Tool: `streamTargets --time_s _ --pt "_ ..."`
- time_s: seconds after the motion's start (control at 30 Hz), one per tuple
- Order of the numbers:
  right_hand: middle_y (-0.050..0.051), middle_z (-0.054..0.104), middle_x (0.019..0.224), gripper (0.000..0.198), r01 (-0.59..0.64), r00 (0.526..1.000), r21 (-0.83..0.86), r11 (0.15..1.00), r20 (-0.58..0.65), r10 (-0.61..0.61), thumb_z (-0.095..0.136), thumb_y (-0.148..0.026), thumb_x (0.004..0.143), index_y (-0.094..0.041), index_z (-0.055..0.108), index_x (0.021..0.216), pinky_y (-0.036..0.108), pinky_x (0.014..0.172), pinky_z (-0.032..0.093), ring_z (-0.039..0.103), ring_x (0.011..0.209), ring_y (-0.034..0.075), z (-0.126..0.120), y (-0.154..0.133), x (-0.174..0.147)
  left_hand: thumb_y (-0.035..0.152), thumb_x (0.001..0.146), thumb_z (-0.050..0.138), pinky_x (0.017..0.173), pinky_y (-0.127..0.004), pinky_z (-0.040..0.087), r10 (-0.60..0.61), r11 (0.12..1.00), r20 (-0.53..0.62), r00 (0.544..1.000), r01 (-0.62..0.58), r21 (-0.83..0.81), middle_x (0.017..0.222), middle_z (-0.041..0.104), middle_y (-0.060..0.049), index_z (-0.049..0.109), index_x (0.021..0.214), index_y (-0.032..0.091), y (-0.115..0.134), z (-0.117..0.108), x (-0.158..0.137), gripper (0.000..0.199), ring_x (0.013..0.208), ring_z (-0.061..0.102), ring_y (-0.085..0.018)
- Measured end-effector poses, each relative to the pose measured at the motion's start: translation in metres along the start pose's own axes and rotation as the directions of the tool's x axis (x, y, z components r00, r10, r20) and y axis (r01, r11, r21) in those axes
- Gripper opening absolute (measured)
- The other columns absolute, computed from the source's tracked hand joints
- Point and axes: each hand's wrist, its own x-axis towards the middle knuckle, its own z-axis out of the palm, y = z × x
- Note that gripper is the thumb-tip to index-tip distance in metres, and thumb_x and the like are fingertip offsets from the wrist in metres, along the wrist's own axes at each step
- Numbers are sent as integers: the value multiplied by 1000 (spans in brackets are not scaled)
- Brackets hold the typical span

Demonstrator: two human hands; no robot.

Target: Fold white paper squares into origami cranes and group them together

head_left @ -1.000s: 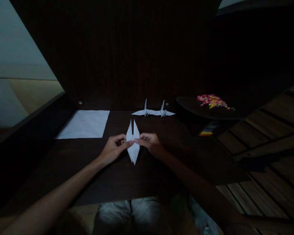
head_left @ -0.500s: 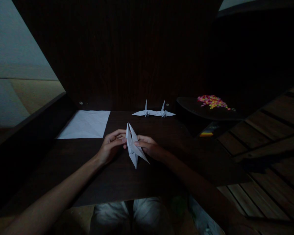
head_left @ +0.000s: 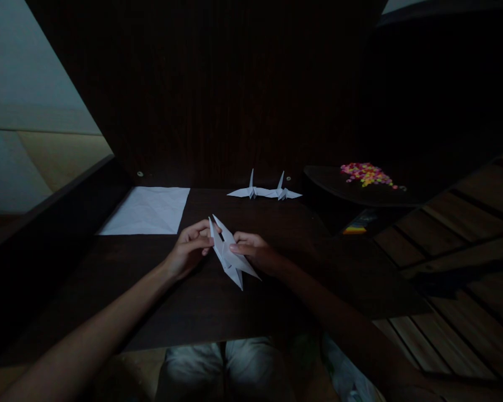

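Note:
Between my two hands, above the dark table, is a white folded paper crane (head_left: 230, 259) with long pointed flaps. Two narrow points rise at its upper left, with a dark gap between them, and other points slant down to the right. My left hand (head_left: 191, 245) pinches the left edge of the paper between thumb and fingers. From the other side my right hand (head_left: 251, 250) grips it, thumb flat on the front face and fingers behind, partly hidden. Farther back, two joined white paper cranes (head_left: 266, 193) rest on the table with thin points sticking up.
A creased white paper sheet (head_left: 151, 211) lies at the back left. Small colourful pieces (head_left: 369, 174) are heaped on a dark rounded shelf (head_left: 331, 184) at the right. A dark side board (head_left: 58, 223) borders the left, and a dark panel (head_left: 218, 95) rises behind the table (head_left: 184, 312).
The folded paper in my hands has tilted, its upper points turning left and its lower points shifting right. Both hands still hold it. The whole view has shifted slightly.

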Motion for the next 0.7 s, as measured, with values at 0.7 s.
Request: streamTargets --time_s 0.7 --pt "-3 57 59 30 311 886 -279 909 -260 -383 71 -42 69 -16 58 62 22 55 42 54 57 10 1 -2 3 31 71 74 80 -33 49 -71 959 38 997 58 278 91 70 -5 65 98 14 -13 4 2 34 85 64 -21"
